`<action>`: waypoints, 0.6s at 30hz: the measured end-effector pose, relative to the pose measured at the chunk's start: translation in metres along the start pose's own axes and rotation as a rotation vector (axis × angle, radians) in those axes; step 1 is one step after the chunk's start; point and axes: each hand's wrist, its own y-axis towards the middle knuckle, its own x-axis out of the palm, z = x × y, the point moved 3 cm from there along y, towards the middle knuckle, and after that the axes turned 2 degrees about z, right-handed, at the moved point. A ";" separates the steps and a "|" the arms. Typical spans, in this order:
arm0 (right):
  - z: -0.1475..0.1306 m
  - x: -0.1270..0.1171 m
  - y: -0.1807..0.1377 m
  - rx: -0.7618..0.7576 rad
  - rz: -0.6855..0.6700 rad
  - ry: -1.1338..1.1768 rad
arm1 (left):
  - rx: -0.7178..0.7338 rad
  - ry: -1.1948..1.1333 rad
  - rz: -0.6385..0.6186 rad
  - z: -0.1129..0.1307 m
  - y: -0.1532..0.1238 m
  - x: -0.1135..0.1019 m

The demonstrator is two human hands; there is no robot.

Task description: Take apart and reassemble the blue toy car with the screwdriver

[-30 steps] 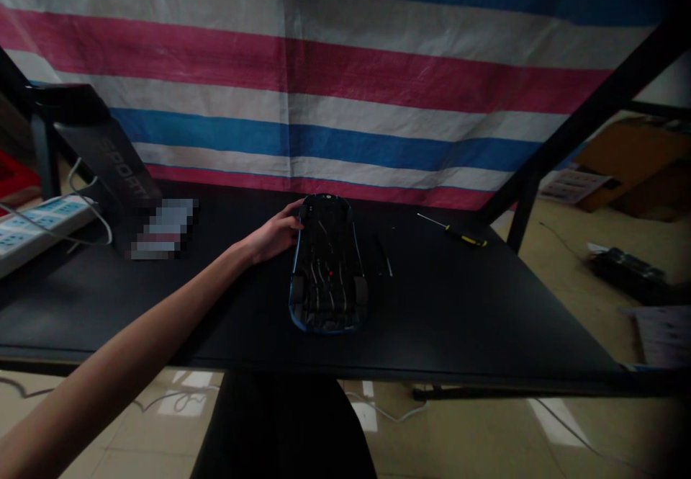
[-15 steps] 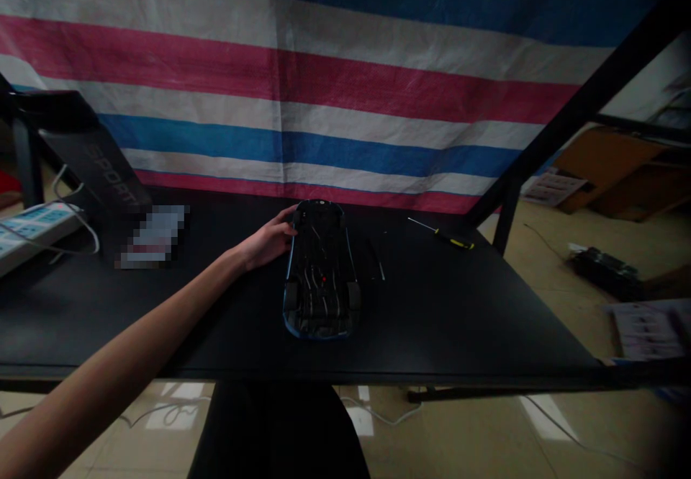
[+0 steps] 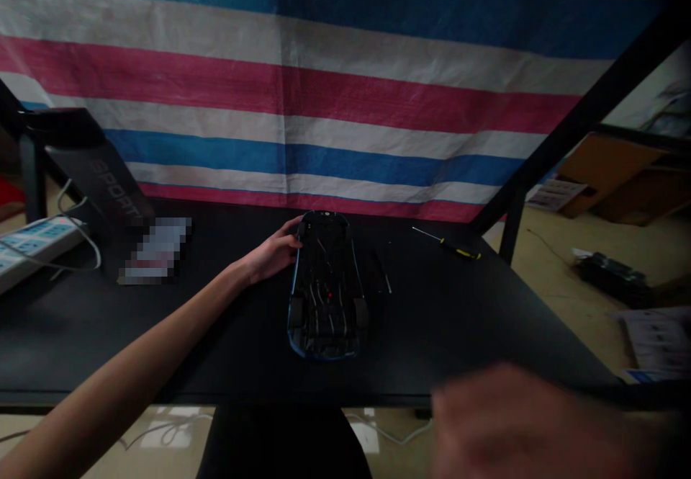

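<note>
A blue toy car (image 3: 326, 286) lies upside down in the middle of the black table (image 3: 464, 320), its dark underside and wheels facing up. My left hand (image 3: 273, 252) rests against the car's far left corner, fingers curled on its edge. My right hand (image 3: 518, 421) shows at the bottom right as a large motion-smeared shape close to the camera; its fingers cannot be made out. A yellow-handled screwdriver (image 3: 449, 245) lies on the table to the right of the car. A thin dark part (image 3: 382, 271) lies just beside the car's right side.
A black box with "SPORT" lettering (image 3: 102, 184) stands at the back left, with a power strip and cable (image 3: 37, 241) beside it. A striped tarp (image 3: 324, 97) hangs behind the table. A black frame leg (image 3: 566, 133) slants at the right; boxes lie on the floor beyond.
My right hand has come into view at the bottom right, blurred. My left hand stays on the car's far left corner. The view has shifted slightly.
</note>
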 end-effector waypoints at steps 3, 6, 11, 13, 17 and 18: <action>0.055 -0.033 0.056 0.153 0.054 0.113 | 0.003 -0.012 -0.013 0.001 -0.001 0.001; 0.113 -0.038 0.089 0.287 0.084 0.266 | -0.012 -0.029 -0.024 0.000 -0.001 0.002; 0.153 -0.014 0.083 0.138 0.080 0.304 | -0.024 -0.047 -0.025 -0.003 0.002 0.001; 0.156 -0.007 0.078 0.105 0.069 0.261 | -0.020 -0.047 -0.023 -0.003 0.003 0.001; 0.159 0.002 0.084 0.102 0.045 0.186 | -0.036 -0.040 -0.013 -0.003 0.005 0.000; 0.159 0.004 0.086 0.100 0.050 0.176 | -0.032 -0.036 -0.015 -0.003 0.005 -0.001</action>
